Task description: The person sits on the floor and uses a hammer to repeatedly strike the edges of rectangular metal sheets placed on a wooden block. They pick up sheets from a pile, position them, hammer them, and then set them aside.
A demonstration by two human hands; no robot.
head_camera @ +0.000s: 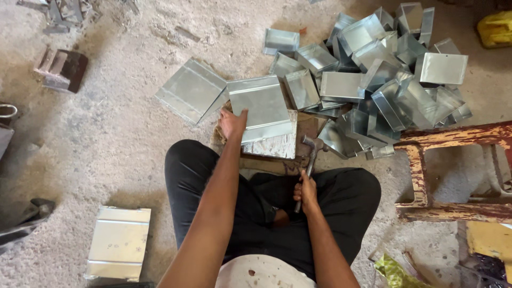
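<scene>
My left hand (233,124) presses flat on the thin, stiff, sharp-edged metal sheet (261,105) at twelve o'clock, best held by its folded rim, while my right hand (306,192) grips the hammer (311,154).

From my remote seat, the yellow plastic container (496,29) at two o'clock was cut by the right edge. The stacked galvanised sheet-metal boxes (384,69) hid one another. My left hand (232,123) covered the flat grey metal sheet's (262,106) near corner.
</scene>
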